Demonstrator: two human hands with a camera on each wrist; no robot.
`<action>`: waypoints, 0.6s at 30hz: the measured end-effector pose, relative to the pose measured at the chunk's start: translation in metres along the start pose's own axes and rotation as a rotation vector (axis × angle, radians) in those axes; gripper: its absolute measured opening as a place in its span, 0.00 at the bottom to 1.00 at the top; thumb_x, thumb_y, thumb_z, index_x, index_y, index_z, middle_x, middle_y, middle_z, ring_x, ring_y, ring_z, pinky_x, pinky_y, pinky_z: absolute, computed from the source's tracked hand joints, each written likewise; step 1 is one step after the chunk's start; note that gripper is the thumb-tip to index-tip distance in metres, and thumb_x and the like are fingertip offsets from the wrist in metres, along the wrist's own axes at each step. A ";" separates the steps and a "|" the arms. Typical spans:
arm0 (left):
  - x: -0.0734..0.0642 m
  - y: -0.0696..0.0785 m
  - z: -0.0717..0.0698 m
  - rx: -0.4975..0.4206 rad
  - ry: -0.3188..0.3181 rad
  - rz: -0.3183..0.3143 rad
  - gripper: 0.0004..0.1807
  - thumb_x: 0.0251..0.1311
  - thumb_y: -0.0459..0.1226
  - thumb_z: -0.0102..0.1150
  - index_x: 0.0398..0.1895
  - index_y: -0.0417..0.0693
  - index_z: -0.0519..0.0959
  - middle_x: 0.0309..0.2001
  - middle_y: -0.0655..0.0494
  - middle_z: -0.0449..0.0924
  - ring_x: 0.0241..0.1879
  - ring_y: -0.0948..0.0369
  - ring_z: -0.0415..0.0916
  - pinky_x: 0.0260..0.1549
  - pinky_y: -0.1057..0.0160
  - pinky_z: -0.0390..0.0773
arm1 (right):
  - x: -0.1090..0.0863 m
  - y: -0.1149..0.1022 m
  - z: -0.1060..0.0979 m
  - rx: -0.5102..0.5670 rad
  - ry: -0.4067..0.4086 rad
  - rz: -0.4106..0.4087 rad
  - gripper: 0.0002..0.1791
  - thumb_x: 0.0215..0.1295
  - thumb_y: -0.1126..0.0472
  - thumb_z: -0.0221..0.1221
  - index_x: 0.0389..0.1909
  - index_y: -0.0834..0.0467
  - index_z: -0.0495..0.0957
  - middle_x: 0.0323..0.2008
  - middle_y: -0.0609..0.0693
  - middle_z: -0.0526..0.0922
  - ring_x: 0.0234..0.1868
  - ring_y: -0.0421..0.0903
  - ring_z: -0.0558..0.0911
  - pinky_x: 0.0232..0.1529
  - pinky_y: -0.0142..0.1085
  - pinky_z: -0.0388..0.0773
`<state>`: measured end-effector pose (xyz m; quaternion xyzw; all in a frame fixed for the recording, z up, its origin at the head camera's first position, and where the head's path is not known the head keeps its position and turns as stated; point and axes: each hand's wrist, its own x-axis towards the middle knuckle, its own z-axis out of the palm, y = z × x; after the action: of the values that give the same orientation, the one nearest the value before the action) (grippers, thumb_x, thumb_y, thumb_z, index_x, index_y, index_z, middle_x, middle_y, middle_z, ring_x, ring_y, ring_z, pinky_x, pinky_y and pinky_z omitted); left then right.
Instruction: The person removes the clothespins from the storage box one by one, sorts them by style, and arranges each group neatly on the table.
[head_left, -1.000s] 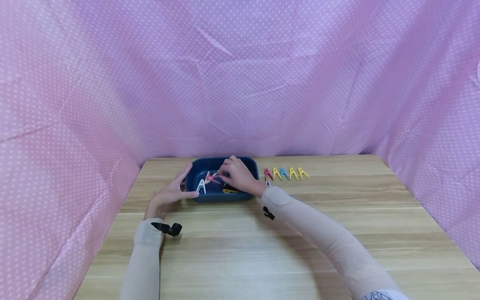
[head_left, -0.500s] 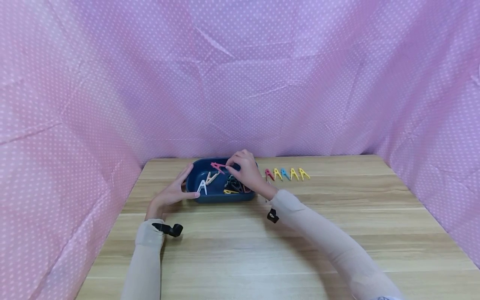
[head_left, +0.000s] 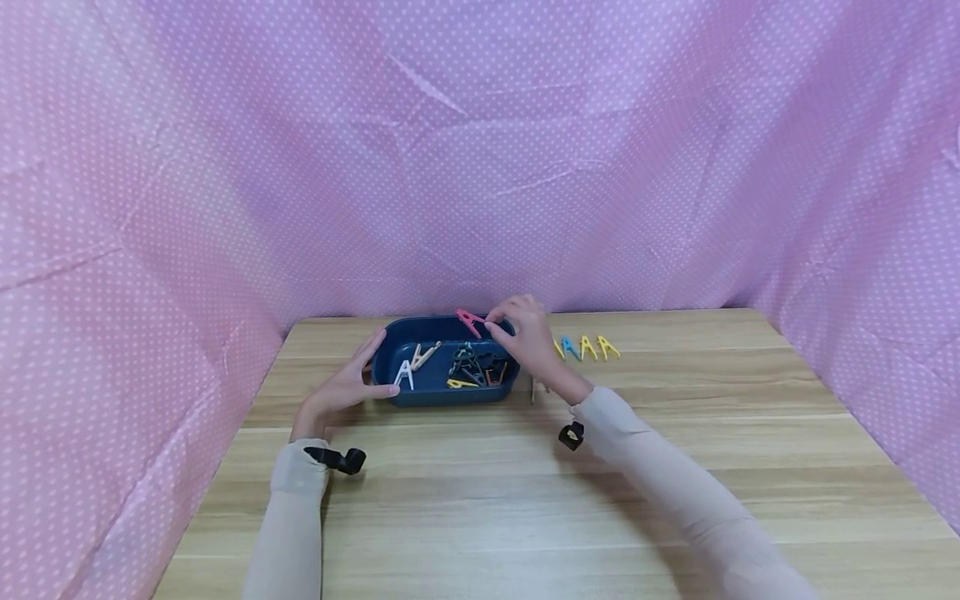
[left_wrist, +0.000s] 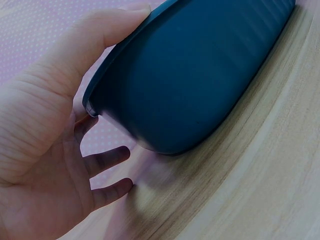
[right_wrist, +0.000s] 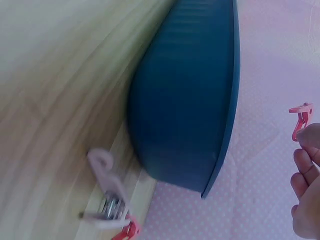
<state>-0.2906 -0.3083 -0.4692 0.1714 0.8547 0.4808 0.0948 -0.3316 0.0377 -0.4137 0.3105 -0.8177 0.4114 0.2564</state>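
Observation:
My right hand (head_left: 522,335) pinches a pink clothespin (head_left: 470,322) by one end between thumb and fingertips, above the far right of a dark blue plastic tub (head_left: 450,398). In the right wrist view the same clothespin sticks out from the fingers (right_wrist: 307,172). My left hand (head_left: 343,388) rests against the tub's left end with extended fingers, its thumb (left_wrist: 122,22) lying on the rim. Inside the tub are a white clothespin (head_left: 405,373), a cream clothespin (head_left: 423,356), a yellow clothespin (head_left: 462,383) and several dark clips (head_left: 467,364).
Right of the tub, blue (head_left: 570,347) and yellow clothespins (head_left: 607,347) lie in a row, partly hidden by my right hand. A pale clothespin (right_wrist: 107,187) is close to the tub's right end. Pink dotted cloth (head_left: 480,167) hangs behind the wooden table (head_left: 450,500).
My right hand has lifted the pink clothespin out of the tub and carried it rightward, uncovering the dark clips and covering the row's left end. The left hand stays in place.

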 end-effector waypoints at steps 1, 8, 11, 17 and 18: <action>0.000 0.000 0.000 -0.005 0.001 -0.001 0.60 0.63 0.40 0.70 0.84 0.57 0.35 0.84 0.50 0.26 0.82 0.43 0.30 0.76 0.35 0.45 | -0.001 0.001 -0.002 0.000 0.004 0.003 0.03 0.64 0.64 0.69 0.33 0.60 0.87 0.37 0.54 0.87 0.46 0.53 0.77 0.53 0.51 0.69; 0.002 -0.003 0.000 -0.004 0.001 0.011 0.59 0.63 0.39 0.70 0.84 0.57 0.35 0.84 0.52 0.26 0.82 0.45 0.29 0.76 0.35 0.46 | -0.008 0.011 -0.017 0.026 0.030 0.028 0.03 0.62 0.66 0.70 0.31 0.61 0.86 0.34 0.55 0.87 0.46 0.56 0.77 0.54 0.51 0.65; 0.003 -0.003 0.000 -0.004 -0.001 0.016 0.60 0.63 0.39 0.70 0.84 0.57 0.35 0.84 0.51 0.26 0.82 0.45 0.29 0.76 0.35 0.46 | -0.010 0.015 -0.024 0.015 0.020 0.046 0.04 0.61 0.66 0.70 0.31 0.62 0.86 0.34 0.56 0.86 0.45 0.56 0.77 0.54 0.51 0.65; 0.002 -0.003 0.000 -0.003 -0.003 0.011 0.60 0.62 0.39 0.70 0.84 0.57 0.34 0.84 0.51 0.26 0.82 0.45 0.28 0.76 0.34 0.45 | -0.016 0.027 -0.037 -0.035 -0.004 0.048 0.03 0.58 0.68 0.70 0.31 0.62 0.85 0.32 0.56 0.86 0.43 0.57 0.77 0.52 0.51 0.66; 0.002 -0.003 0.000 -0.001 -0.003 0.011 0.60 0.63 0.39 0.70 0.84 0.57 0.34 0.84 0.51 0.26 0.82 0.45 0.28 0.76 0.34 0.45 | -0.018 0.029 -0.038 -0.042 -0.009 0.048 0.02 0.58 0.68 0.70 0.31 0.62 0.85 0.32 0.56 0.86 0.43 0.57 0.76 0.52 0.51 0.66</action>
<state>-0.2931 -0.3092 -0.4714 0.1767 0.8533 0.4816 0.0935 -0.3347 0.0887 -0.4203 0.2872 -0.8346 0.3987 0.2490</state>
